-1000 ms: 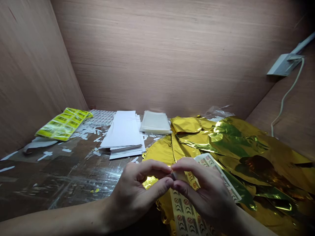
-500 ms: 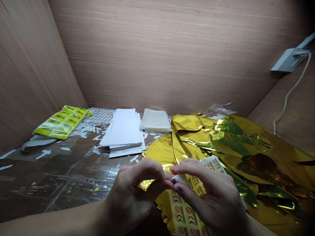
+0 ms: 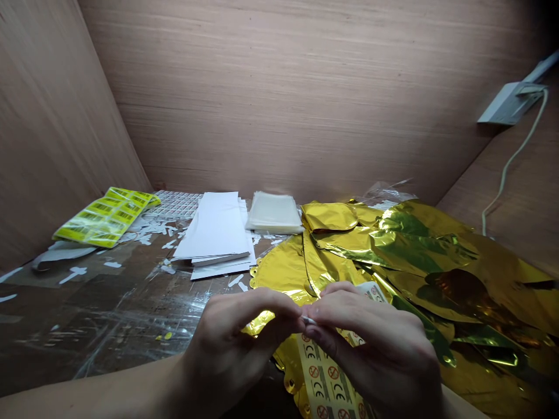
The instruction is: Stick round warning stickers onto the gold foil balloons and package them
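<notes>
A sheet of stickers (image 3: 337, 389) with CE marks and red warning circles lies under my right hand (image 3: 371, 340), over gold foil. My right thumb and fingers are closed on a small white bit at the sheet's left edge, which looks curled. My left hand (image 3: 244, 337) meets them there, its thumb and forefinger pinched together at the same spot. Whatever lies between the left fingertips is too small and covered to make out. Around and beyond the hands spread flat gold foil pieces (image 3: 283, 267) with scalloped, holed edges.
White cards (image 3: 218, 227) and a stack of clear bags (image 3: 274, 212) stand at the back. Yellow barcode labels (image 3: 107, 215) lie at left, near a small-print label sheet (image 3: 179, 203) and white scraps. More gold foil (image 3: 419, 250) is heaped right, below a wall socket box (image 3: 502, 105).
My right fingers have closed further over the white edge, so less of it shows. My left hand has stayed nearly in place. The view has shifted slightly.
</notes>
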`<state>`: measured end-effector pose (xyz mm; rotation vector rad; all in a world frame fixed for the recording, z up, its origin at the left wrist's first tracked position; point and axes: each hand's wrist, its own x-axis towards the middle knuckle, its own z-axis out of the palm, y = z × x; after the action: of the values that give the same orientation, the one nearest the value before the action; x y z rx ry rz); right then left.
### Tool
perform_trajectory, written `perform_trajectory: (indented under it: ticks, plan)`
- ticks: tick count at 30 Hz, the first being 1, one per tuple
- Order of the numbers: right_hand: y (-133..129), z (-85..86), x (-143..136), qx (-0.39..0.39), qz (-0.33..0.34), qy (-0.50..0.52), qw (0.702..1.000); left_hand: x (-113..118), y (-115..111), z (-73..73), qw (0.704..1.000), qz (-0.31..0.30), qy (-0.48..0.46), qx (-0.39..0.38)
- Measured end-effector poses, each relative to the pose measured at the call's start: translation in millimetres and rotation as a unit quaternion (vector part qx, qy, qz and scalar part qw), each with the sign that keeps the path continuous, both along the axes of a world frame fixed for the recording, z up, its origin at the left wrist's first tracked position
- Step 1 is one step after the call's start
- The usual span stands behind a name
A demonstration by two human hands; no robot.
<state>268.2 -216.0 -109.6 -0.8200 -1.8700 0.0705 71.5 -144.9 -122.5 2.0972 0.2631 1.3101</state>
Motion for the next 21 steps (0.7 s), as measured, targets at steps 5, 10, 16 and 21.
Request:
perform_trajectory:
  ticks: [5, 10, 16, 21]
  plan:
    - [0, 1.1, 2, 0.01, 0.009, -0.002, 1.0, 0, 1, 1.6, 0.999, -0.014, -0.002, 0.038]
    - [-1, 2.1, 1, 0.02, 0.013, -0.008, 1.0, 0, 1, 3.6, 0.998, -0.018, 0.009, 0.064]
    - [-1, 1.9, 1, -0.016, -0.012, -0.004, 1.0, 1, 5, 8.9, 0.991, -0.027, 0.047, 0.125]
    - [-2, -0.9, 2, -0.078, -0.046, 0.019, 0.996, 1, 9, 10.9, 0.988, -0.03, 0.087, 0.124]
